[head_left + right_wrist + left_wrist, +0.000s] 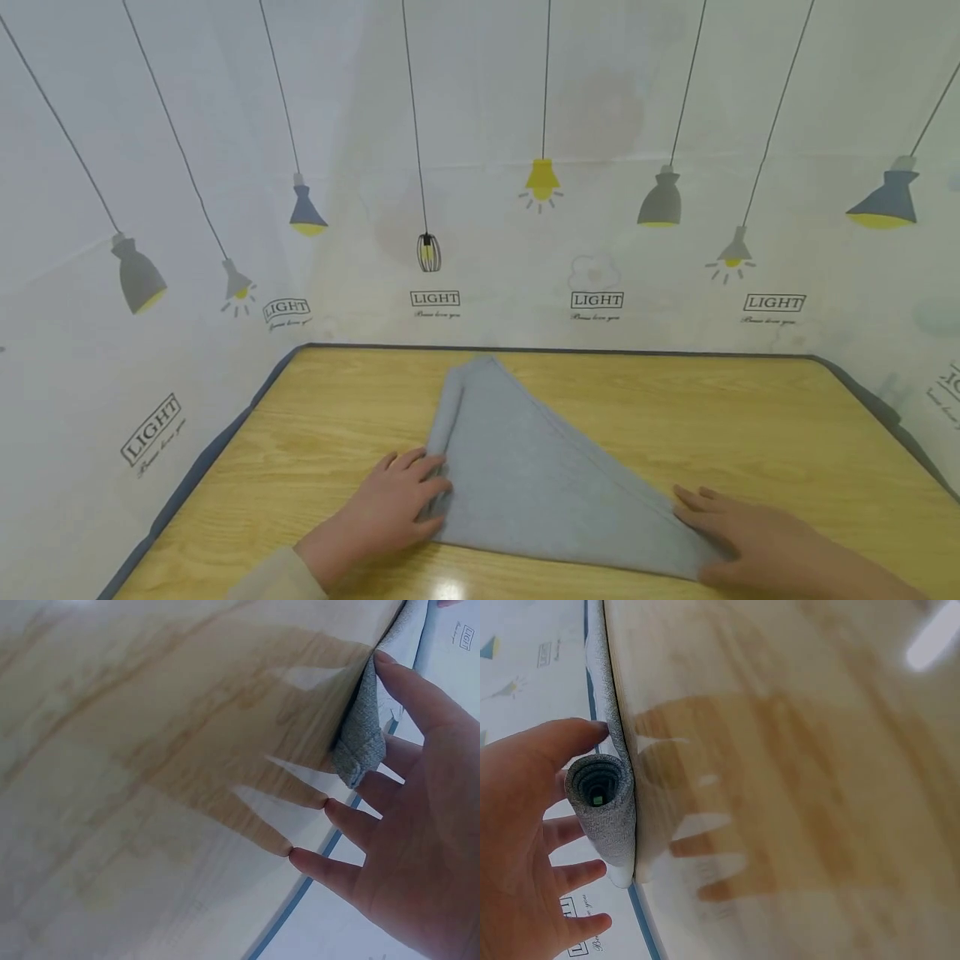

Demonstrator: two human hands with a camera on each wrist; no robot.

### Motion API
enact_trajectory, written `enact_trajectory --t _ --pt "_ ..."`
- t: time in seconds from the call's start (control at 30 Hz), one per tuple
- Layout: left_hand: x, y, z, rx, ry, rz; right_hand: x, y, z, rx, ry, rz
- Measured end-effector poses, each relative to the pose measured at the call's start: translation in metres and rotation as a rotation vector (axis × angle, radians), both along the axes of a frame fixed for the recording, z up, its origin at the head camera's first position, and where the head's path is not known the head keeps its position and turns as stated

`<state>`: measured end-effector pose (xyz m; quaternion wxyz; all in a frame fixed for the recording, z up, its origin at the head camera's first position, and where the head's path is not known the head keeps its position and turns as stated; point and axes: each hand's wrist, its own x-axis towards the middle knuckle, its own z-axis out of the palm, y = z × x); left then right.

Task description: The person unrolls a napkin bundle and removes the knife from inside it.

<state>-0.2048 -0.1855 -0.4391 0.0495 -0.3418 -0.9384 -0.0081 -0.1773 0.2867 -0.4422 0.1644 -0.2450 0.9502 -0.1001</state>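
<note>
A grey cloth [540, 475] lies on the wooden table, rolled into a tube along its left side and tapering to a corner at the right. In the left wrist view the end of the roll [604, 799] shows wound layers. My left hand [390, 504] rests over this roll, thumb at the near edge, fingers spread and fairly straight. My right hand [772, 542] touches the cloth's right corner [358, 754], its fingers extended. In the right wrist view two fingertips meet the table and the thumb touches the cloth's edge.
The glossy wooden table [337, 400] has a dark blue edge [202, 467]. Behind and beside it stand pale wall sheets [487, 100] printed with hanging lamps and the word LIGHT.
</note>
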Motion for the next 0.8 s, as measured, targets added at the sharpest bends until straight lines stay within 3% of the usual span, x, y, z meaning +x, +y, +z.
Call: enact_trajectory --t 0.2,0.63,0.8 --pt "0.001 -0.005 0.000 -0.015 -0.022 0.031 0.000 0.003 0.001 -0.022 -0.033 -0.022" --pt "-0.001 -0.020 0.004 0.001 -0.015 -0.029 0.000 0.009 -0.006 -0.044 -0.014 -0.008" --pt "0.000 -0.024 0.006 0.006 0.000 -0.015 0.000 0.008 -0.007 -0.049 -0.024 -0.015"
